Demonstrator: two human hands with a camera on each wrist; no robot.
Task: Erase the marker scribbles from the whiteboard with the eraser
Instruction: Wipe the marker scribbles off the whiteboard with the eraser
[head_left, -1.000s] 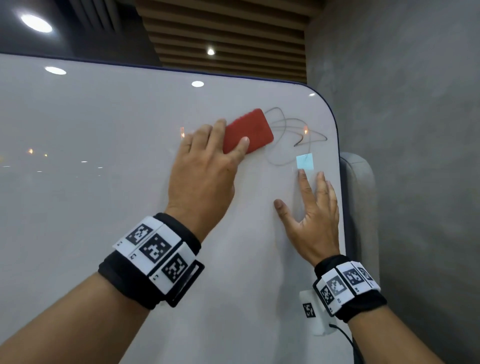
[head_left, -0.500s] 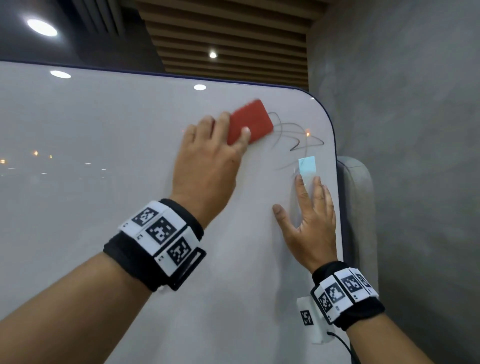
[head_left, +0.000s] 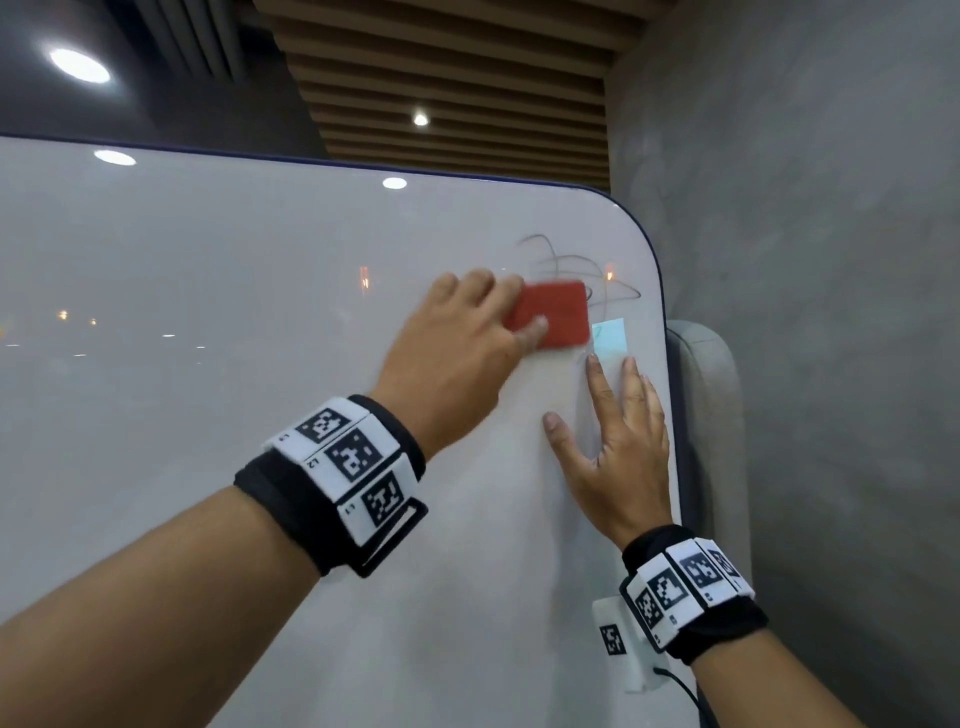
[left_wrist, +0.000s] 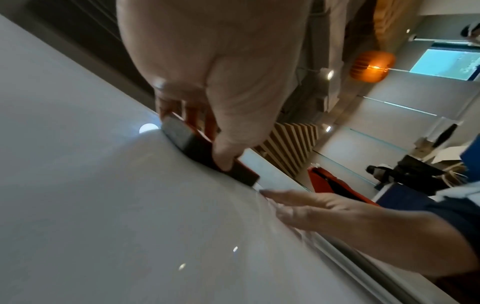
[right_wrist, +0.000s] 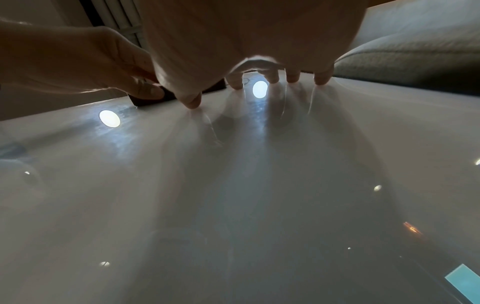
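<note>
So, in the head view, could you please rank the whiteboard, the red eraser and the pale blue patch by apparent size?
1. whiteboard, by far the largest.
2. red eraser, partly covered by the left hand.
3. pale blue patch, the smallest.

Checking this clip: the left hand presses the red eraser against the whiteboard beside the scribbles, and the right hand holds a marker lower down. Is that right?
Not quite. The right hand holds no marker: it lies flat on the whiteboard with fingers spread, as the head view shows. The rest stands: the left hand presses the red eraser to the board beside the scribbles.
</note>
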